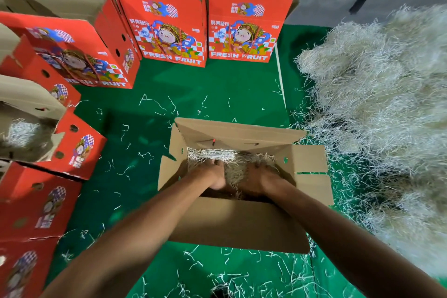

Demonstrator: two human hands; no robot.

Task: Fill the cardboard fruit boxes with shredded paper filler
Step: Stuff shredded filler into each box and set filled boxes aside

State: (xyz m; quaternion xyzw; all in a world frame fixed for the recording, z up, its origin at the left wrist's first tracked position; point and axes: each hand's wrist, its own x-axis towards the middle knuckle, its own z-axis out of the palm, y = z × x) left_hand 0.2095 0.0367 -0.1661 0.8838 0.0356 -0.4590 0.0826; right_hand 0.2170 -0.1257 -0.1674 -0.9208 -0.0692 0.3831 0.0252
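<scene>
Both hands reach into the open box [238,222] on the green mat [217,94], the left hand [212,174] and the right hand [258,176] pressing into the shredded paper [212,156] that lies inside it, against the far wall. We see the left hand's fingers stretched flat on the filler; the right hand's fingers sink into the strands, and we cannot tell whether they clutch a wad or only push.

We judge the risks modest: the paper springs back and may spill over the low near flap as the hands lift, adding to the loose strands [232,273] already scattered on the mat. A hard push could buckle the right side flap [312,164], which stands slit and bent.

The big heap of filler [377,113] at right runs out of view. The box floor is hidden, so the fill depth is unclear. Red boxes [242,26] stand far and left; one [72,150] at left appears already stuffed.
</scene>
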